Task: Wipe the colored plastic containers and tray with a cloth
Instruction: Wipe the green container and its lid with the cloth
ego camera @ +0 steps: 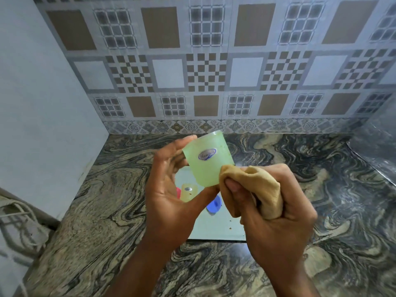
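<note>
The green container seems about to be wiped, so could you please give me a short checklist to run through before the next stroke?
1. Green container held securely: ok, left hand grips it at rim and base.
2. Cloth in hand: ok, bunched in right hand.
3. Cloth meets container: ok, its tip touches the lower side.
4. Container lifted above tray: ok.
5. Other containers out of the way: ok, yellow container and blue container lie on the tray below.
6. Inside of green container clean: cannot tell.

You are looking at a green cup point(206, 160) wearing an oval blue-rimmed sticker point(207, 154), but its curly blue writing is showing too blurry to read.
</note>
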